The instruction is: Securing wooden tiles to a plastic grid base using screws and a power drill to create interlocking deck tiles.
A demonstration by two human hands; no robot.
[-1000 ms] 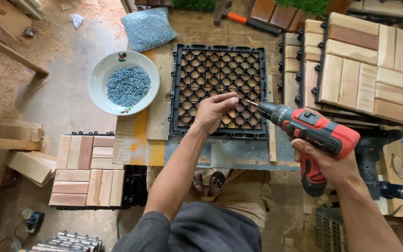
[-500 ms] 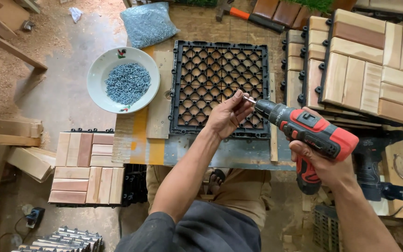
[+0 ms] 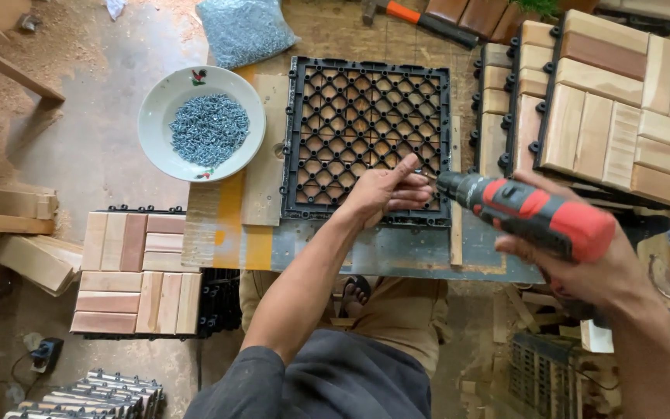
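- At about nine o'clock, finished wooden deck tiles (image 3: pixel 135 273) lie stacked on the floor, slats up, with loose timber offcuts (image 3: pixel 17 233) just beside them at the far left.
- At ten o'clock we find a white bowl (image 3: pixel 157 116) heaped with grey screws (image 3: pixel 208 129), resting on the surface (image 3: pixel 397 252); a clear bag of screws (image 3: pixel 246 31) lies above it toward eleven o'clock.
- At the centre, near twelve o'clock, a black plastic grid tile (image 3: pixel 366 109) lies flat on the surface, its lattice side up, wooden slats showing through the holes.
- Our left hand (image 3: pixel 385 194) hovers over the grid's lower right corner, its fingers (image 3: pixel 409 186) pressed together, pinching a small screw at the drill's tip.
- At three o'clock our right hand (image 3: pixel 583 268) wraps the grip of a red-and-black cordless drill (image 3: pixel 533 213), fingers closed around it, the bit pointing left at the pinched screw, just above the grid's lower right edge.
- At one to two o'clock, more wooden tiles (image 3: pixel 614 116) with black edge clips are piled, overlapping one another.
- At twelve o'clock a hammer (image 3: pixel 416 17) with an orange-banded handle lies at the surface's far edge.
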